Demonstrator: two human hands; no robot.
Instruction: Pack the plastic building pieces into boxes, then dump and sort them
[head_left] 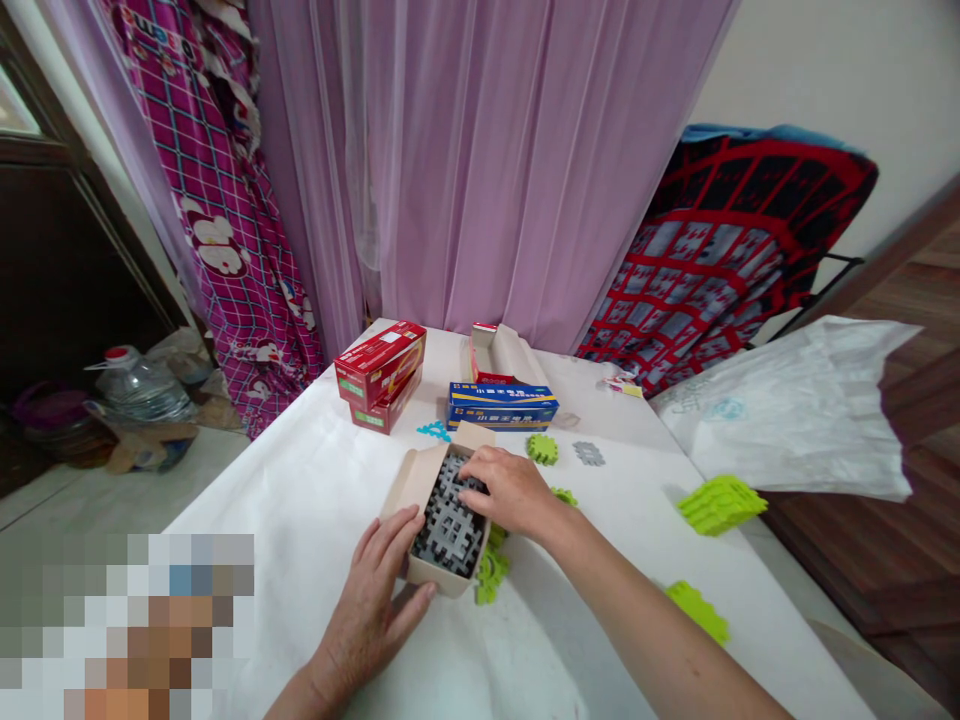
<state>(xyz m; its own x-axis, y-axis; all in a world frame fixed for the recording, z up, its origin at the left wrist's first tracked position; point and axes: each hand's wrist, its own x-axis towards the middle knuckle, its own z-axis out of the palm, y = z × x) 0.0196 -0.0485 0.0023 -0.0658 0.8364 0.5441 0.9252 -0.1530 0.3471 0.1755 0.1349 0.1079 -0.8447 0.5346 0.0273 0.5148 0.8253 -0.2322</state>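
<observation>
An open tan cardboard box (417,478) lies on the white table (315,480), filled with grey interlocking plastic pieces (450,530). My left hand (379,590) rests flat against the box's near left side, fingers spread, steadying it. My right hand (506,488) lies on top of the grey pieces at the box's far end, fingers curled down onto them. Green pieces (489,572) lie on the table just right of the box, partly under my right wrist.
Two stacked red boxes (380,373), a blue box (501,404) and an open box (504,352) stand further back. Loose pieces: teal (433,431), green (541,448), grey (589,453). Green clusters (720,503) sit right. A white plastic bag (795,405) covers the right edge. Purple curtains hang behind.
</observation>
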